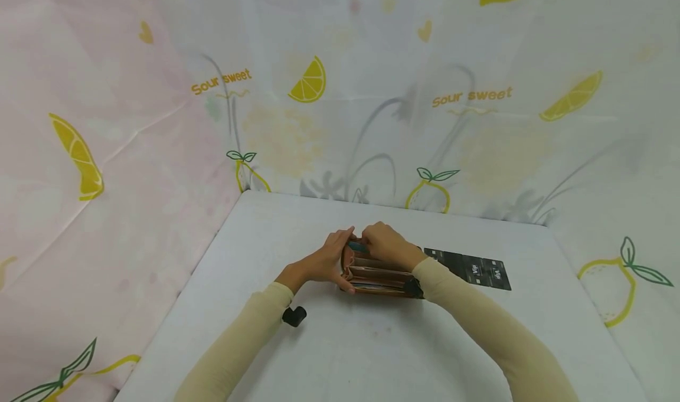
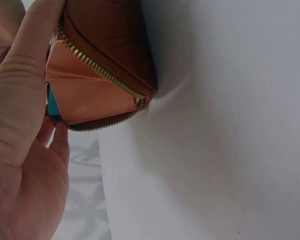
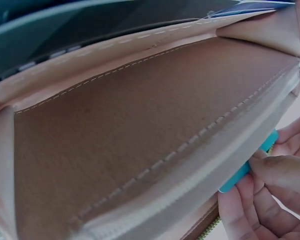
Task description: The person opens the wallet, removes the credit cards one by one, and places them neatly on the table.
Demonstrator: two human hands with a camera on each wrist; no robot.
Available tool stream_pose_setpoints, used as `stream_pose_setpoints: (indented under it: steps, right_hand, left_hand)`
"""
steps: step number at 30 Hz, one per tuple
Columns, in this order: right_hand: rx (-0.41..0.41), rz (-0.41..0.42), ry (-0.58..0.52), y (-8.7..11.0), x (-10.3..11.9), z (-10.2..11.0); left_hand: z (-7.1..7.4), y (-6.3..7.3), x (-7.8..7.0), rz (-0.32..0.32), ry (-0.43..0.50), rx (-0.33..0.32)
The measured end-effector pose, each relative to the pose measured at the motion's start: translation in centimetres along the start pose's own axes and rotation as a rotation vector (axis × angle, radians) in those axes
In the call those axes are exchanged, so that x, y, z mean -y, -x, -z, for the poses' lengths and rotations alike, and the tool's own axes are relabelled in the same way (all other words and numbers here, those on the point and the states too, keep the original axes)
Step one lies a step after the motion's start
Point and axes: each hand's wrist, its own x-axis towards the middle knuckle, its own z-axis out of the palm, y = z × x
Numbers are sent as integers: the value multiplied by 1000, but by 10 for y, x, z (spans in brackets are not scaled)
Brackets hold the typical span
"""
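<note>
A brown zip-around wallet [image 1: 382,274] stands unzipped on the white table, its pockets facing up. My left hand [image 1: 321,263] grips its left end, thumb on the near edge and fingers at the far edge. In the left wrist view, the wallet's brass zipper [image 2: 102,70] and folded tan side [image 2: 92,97] show. At the far pocket, my right hand [image 1: 390,244] pinches a teal card [image 3: 235,179] between thumb and fingers. Part of that card is hidden inside the wallet. Several cards [image 1: 372,286] sit in the near slots.
Black cards [image 1: 473,267] printed "Vip" lie flat on the table right of the wallet, partly behind the right forearm. A small black device [image 1: 294,316] is at the left wrist. Lemon-print cloth [image 1: 372,124] walls the table's back and sides.
</note>
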Motion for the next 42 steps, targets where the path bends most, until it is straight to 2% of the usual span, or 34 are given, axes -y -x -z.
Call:
stream_pose_setpoints:
  steps: [7,11,19,25,29,36,42]
  right_hand:
    - [-8,-9,-45,2,1,6]
    - [0,-6,-36,2,0,4]
    - [39,-37,-63,2,-4,4]
    - [10,-63,-109,2,-5,16]
    - [16,-74,-155,5,-5,20]
    - [-54,-100,-178,12,-12,20]
    - [-120,-145,-257,23,-23,29]
  left_hand:
    - [-2,-2,3,-37,3,-18]
    - [-3,-4,3,-40,-3,-20]
    - [-2,-3,1,-8,-3,-2]
    - [0,-2,0,52,10,5]
    - [-1,-2,1,58,-5,6]
    - [-1,-2,-1,66,2,10]
    - [-2,-3,1,55,12,-11]
